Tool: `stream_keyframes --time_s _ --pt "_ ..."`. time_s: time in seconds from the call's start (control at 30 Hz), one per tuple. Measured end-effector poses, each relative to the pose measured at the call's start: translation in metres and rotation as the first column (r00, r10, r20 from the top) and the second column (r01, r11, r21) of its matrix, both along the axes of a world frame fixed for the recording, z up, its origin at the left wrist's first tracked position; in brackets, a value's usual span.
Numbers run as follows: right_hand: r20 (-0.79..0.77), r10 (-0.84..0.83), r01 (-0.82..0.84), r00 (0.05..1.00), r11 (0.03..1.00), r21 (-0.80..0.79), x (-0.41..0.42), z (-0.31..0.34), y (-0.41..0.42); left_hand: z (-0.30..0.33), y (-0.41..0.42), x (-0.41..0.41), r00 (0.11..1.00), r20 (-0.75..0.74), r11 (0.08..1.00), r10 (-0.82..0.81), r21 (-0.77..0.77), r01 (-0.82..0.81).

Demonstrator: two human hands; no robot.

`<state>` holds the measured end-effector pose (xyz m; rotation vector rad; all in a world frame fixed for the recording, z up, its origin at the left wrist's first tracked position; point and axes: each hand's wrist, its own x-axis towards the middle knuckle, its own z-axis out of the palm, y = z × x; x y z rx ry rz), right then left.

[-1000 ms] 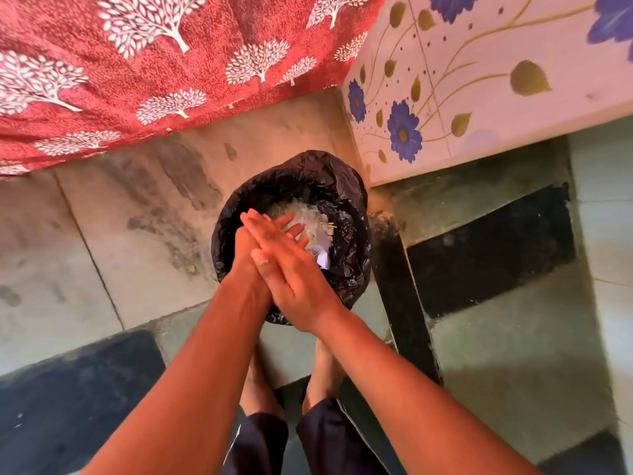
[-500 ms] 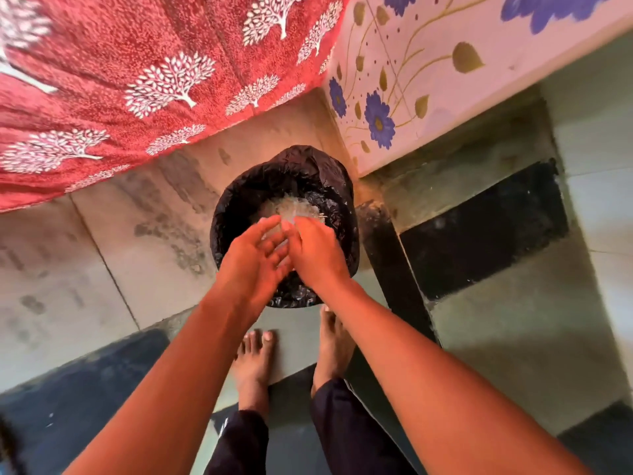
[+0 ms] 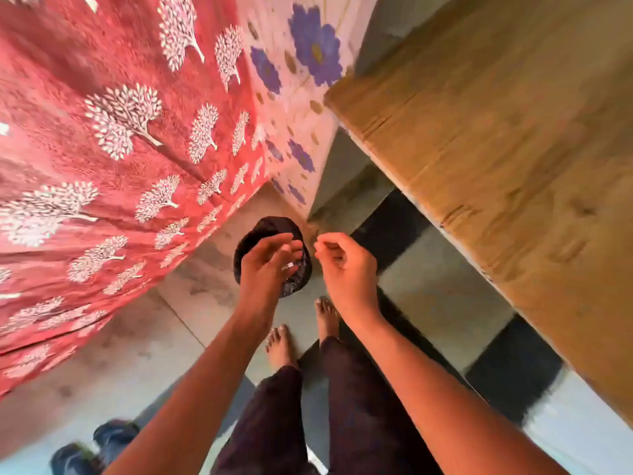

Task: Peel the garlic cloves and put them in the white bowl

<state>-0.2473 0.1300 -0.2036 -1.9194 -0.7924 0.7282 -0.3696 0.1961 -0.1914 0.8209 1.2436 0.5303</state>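
I stand over a small bin lined with a black bag (image 3: 255, 231) on the floor. My left hand (image 3: 265, 265) hovers above the bin with its fingers loosely spread and holds nothing; a pale scrap shows near its fingertips. My right hand (image 3: 344, 265) hangs to the right of the bin, fingers loosely curled, with nothing visible in it. No garlic cloves and no white bowl are in view.
A red cloth with white tree prints (image 3: 113, 159) hangs on the left. A floral tiled wall (image 3: 301, 108) stands behind the bin. A wooden tabletop (image 3: 507, 159) fills the right. My bare feet (image 3: 281, 347) stand on the tiled floor; dark shoes (image 3: 85, 447) lie at lower left.
My hands were rubbing together over the bin; they have come apart and risen. The view has pulled back and up, so the bin looks smaller and the wooden tabletop has come into sight.
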Motion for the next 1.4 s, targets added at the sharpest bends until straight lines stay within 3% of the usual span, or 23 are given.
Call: stream_keyframes --time_s 0.17,0.27,0.37,0.47,0.57,0.67,0.8,0.93,1.1,1.2,1.27,1.4 --pt "0.049 -0.185 0.177 0.981 0.975 0.136 0.021 0.124 -0.085 0.112 -0.048 0.031 0.977 0.084 0.974 -0.196 0.137 0.183" --pt "0.108 -0.302 0.281 0.947 0.944 0.176 0.043 0.149 -0.131 0.142 -0.079 0.064 0.948 0.104 0.946 -0.301 0.161 0.282" --pt "0.063 -0.447 0.430 0.892 0.884 0.182 0.073 0.160 -0.167 0.155 -0.110 0.108 0.893 0.084 0.887 -0.441 0.190 0.420" --pt "0.092 -0.537 0.515 0.839 0.837 0.187 0.111 0.163 -0.197 0.155 -0.135 0.162 0.816 -0.006 0.779 -0.578 0.293 0.554" --pt "0.191 -0.577 0.553 0.794 0.816 0.167 0.151 0.156 -0.221 0.147 -0.152 0.217 0.719 -0.232 0.573 -0.655 0.468 0.673" --pt "0.269 -0.561 0.542 0.783 0.827 0.148 0.197 0.144 -0.241 0.142 -0.163 0.274 0.678 -0.394 0.444 -0.620 0.536 0.718" --pt "0.355 -0.488 0.466 0.797 0.872 0.152 0.257 0.131 -0.259 0.125 -0.161 0.336 0.659 -0.500 0.226 -0.562 0.674 0.704" --pt "0.418 -0.401 0.388 0.815 0.914 0.120 0.305 0.118 -0.263 0.113 -0.158 0.364 0.626 -0.616 0.121 -0.478 0.659 0.742" --pt "0.413 -0.375 0.358 0.830 0.926 0.121 0.340 0.109 -0.266 0.103 -0.150 0.371 0.633 -0.658 0.039 -0.407 0.680 0.732" --pt "0.418 -0.354 0.326 0.837 0.935 0.140 0.344 0.104 -0.270 0.105 -0.152 0.373 0.581 -0.731 -0.082 -0.358 0.644 0.760" --pt "0.420 -0.354 0.320 0.836 0.935 0.151 0.344 0.104 -0.271 0.115 -0.156 0.379 0.577 -0.719 -0.100 -0.389 0.655 0.749" --pt "0.402 -0.352 0.322 0.845 0.936 0.143 0.346 0.111 -0.270 0.140 -0.147 0.415 0.701 -0.583 -0.014 -0.410 0.773 0.634"
